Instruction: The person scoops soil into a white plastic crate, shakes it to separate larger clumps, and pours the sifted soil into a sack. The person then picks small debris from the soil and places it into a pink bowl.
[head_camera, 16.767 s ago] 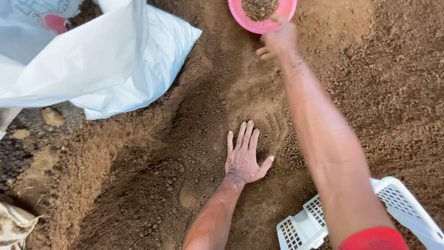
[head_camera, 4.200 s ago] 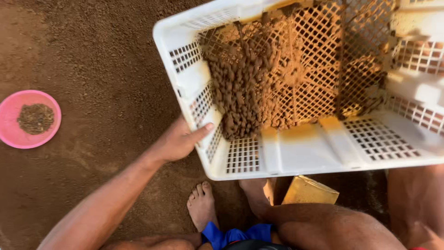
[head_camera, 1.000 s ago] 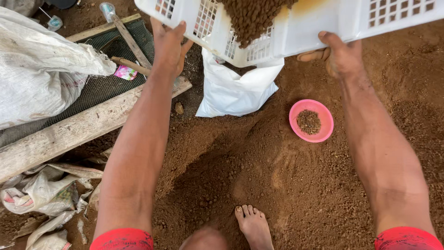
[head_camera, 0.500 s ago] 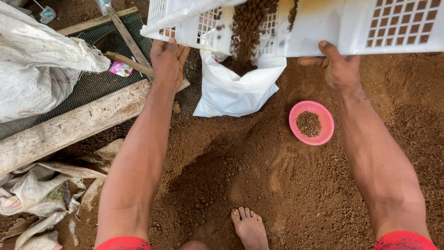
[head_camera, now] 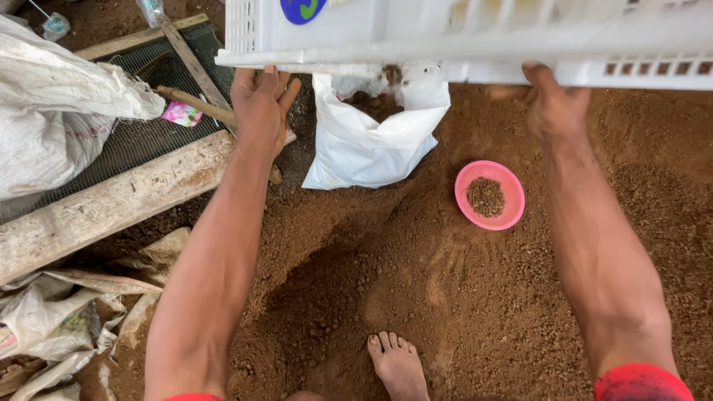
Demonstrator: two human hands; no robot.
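Observation:
A white plastic crate (head_camera: 460, 37) is held tilted high across the top of the view. My left hand (head_camera: 260, 104) grips its lower rim on the left, and my right hand (head_camera: 553, 104) grips the rim on the right. Brown soil falls from the crate's edge into the open mouth of a white sack (head_camera: 375, 134) that stands on the ground just below, between my arms. A pink bowl (head_camera: 490, 194) with a little soil in it lies on the ground right of the sack.
Loose brown soil (head_camera: 445, 297) covers the ground, with a dug hollow near my bare foot (head_camera: 397, 364). A wooden-framed wire-mesh sieve (head_camera: 126, 156) lies at the left, a filled white sack (head_camera: 59, 111) rests on it, and crumpled bags (head_camera: 52, 327) lie at lower left.
The crate has tipped further up and over, so its outer wall now faces me and the soil heap inside is hidden. Soil keeps dropping into the white sack.

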